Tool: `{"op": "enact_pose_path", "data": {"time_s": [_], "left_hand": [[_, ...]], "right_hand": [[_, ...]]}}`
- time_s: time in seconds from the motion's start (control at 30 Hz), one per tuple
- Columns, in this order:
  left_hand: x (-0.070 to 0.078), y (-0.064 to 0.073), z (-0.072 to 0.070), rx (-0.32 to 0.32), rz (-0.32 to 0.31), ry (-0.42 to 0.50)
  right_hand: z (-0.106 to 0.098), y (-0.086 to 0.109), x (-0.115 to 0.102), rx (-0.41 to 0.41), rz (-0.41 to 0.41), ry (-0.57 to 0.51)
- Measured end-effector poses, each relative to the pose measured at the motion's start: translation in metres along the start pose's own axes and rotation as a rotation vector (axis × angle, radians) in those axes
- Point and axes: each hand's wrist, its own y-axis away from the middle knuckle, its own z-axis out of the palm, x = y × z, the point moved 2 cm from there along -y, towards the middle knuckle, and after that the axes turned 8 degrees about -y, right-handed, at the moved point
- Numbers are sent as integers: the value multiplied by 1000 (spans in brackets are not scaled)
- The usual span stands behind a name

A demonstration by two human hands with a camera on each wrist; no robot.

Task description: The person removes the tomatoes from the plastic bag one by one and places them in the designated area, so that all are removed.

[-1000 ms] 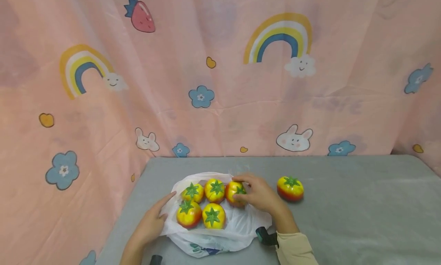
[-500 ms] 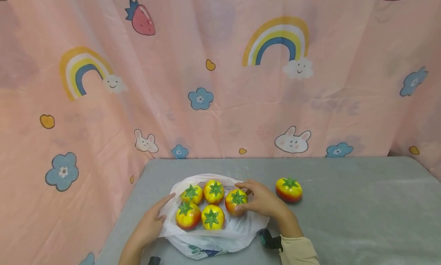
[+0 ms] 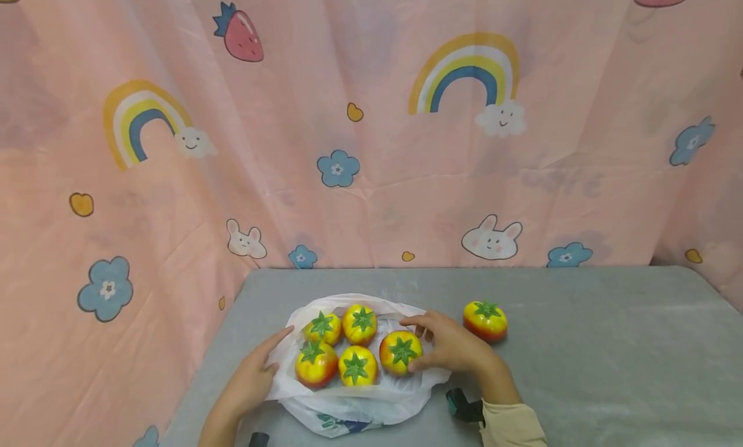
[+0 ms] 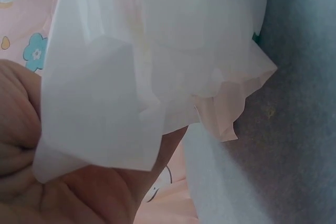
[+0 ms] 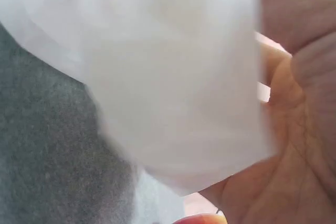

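Observation:
A white plastic bag (image 3: 354, 395) lies spread on the grey table (image 3: 580, 369). Five yellow-red toy tomatoes with green tops sit on it. My right hand (image 3: 449, 347) grips the rightmost one, a tomato (image 3: 400, 351), with the thumb low and the fingers over its far side. My left hand (image 3: 258, 369) rests with straight fingers on the bag's left edge, beside the front-left tomato (image 3: 316, 362). A sixth tomato (image 3: 485, 320) stands alone on the table right of the bag. In the wrist views the bag (image 4: 157, 51) (image 5: 157, 77) fills the frame in front of each palm.
A pink cloth printed with rainbows, rabbits and flowers (image 3: 371, 144) hangs behind the table and along its left side. Grey table surface stretches to the right of the lone tomato. A dark wrist strap (image 3: 464, 405) shows on my right forearm.
My right hand has drawn its tomato from the back row toward me, down beside the front pair. The left hand has stayed on the bag's edge.

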Motion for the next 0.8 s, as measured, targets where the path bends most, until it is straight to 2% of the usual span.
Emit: {"op": "enact_pose_path", "data": {"time_s": [0.07, 0.27, 0.47, 0.67, 0.8], "left_hand": [[0, 0, 0, 0, -4, 1], [1, 0, 1, 3, -5, -1], [1, 1, 1, 4, -3, 6], [-1, 1, 0, -1, 8, -1], [-2, 0, 1, -4, 10, 2]], "right_hand": [[1, 0, 1, -1, -18, -3], [6, 1, 2, -54, -149, 10], [9, 1, 2, -66, -114, -24], [6, 5, -1, -29, -152, -47], [0, 12, -7, 2, -137, -73]]}}
